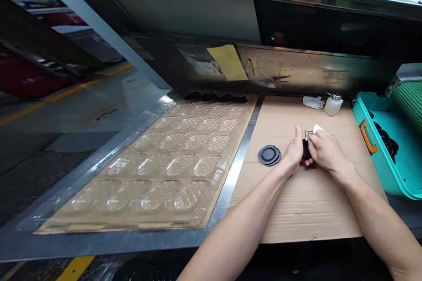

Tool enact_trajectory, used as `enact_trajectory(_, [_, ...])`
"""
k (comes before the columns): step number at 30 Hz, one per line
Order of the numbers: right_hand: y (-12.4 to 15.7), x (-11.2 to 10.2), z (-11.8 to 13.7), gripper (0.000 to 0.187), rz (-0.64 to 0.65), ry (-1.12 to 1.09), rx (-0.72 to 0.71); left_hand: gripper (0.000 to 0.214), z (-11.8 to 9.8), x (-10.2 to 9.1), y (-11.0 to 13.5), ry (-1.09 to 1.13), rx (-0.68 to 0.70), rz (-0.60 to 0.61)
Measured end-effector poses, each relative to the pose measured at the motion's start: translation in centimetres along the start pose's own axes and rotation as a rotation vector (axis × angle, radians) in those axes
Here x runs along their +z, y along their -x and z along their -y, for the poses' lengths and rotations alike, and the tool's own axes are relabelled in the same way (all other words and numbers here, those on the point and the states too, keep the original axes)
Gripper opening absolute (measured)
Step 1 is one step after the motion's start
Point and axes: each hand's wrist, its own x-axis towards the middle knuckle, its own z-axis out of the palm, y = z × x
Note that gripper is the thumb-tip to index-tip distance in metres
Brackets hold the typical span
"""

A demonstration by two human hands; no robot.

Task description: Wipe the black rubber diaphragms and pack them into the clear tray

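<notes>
My left hand (294, 153) is closed around a small black part (306, 149), most of it hidden by the fingers. Close against it, my right hand (325, 148) is closed in a pinch on a small white piece (317, 128), which sticks out above the fingers; I cannot make out its material. Both hands are over the cardboard sheet (296, 224). Left of my left hand lie round dark grey discs (269, 155), stacked slightly out of line, with a raised ring on the top one.
A clear plastic blister tray (180, 162) fills the left of the bench, with black parts (217, 98) in its far row. Beyond my hands stand a small bottle (333, 105) and a crumpled white cloth (313, 102). At the right, a teal bin (409, 175) holds black parts (387, 140).
</notes>
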Motion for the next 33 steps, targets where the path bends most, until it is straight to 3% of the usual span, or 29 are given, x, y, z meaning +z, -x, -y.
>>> enact_trajectory(3, [0.0, -0.4, -0.5, 0.028, 0.022, 0.010, -0.030, 0.089, 0.2, -0.1, -0.1, -0.048, 0.087, -0.050])
enact_trajectory(11, [0.2, -1.2, -0.8, 0.030, 0.115, 0.004, 0.022, 0.091, -0.2, 0.2, 0.8, -0.225, 0.129, -0.044])
enact_trajectory(17, [0.3, -1.1, -1.0, 0.030, 0.100, -0.029, -0.008, 0.091, -0.5, 0.6, 1.3, -0.281, 0.124, -0.040])
enact_trajectory(20, [0.3, -1.3, -1.7, 0.030, 0.104, -0.053, 0.038, 0.086, -0.5, 0.4, 1.3, -0.276, 0.176, -0.052])
enact_trajectory(22, [0.2, -1.6, -2.8, 0.033, 0.042, -0.053, 0.105, 0.073, -0.8, 0.1, 1.6, -0.253, 0.270, -0.091])
enact_trajectory(25, [0.1, -1.9, -5.0, 0.035, -0.016, 0.031, 0.338, 0.049, -1.4, 0.0, 2.7, -0.283, 0.479, -0.177])
enact_trajectory(27, [0.1, -2.0, -6.3, 0.033, 0.048, 0.099, 0.498, 0.059, -1.7, 0.2, 3.6, -0.337, 0.614, -0.258])
enact_trajectory(29, [0.2, -1.7, -7.0, 0.033, 0.080, 0.151, 0.553, 0.081, -1.8, 0.5, 4.2, -0.377, 0.717, -0.333])
enact_trajectory(31, [0.2, -1.2, -6.9, 0.041, 0.012, 0.164, 0.495, 0.096, -1.8, 0.9, 4.6, -0.387, 0.769, -0.369])
enact_trajectory(33, [0.2, -0.4, -6.1, 0.045, -0.070, 0.124, 0.386, 0.097, -1.8, 1.1, 4.9, -0.350, 0.771, -0.389])
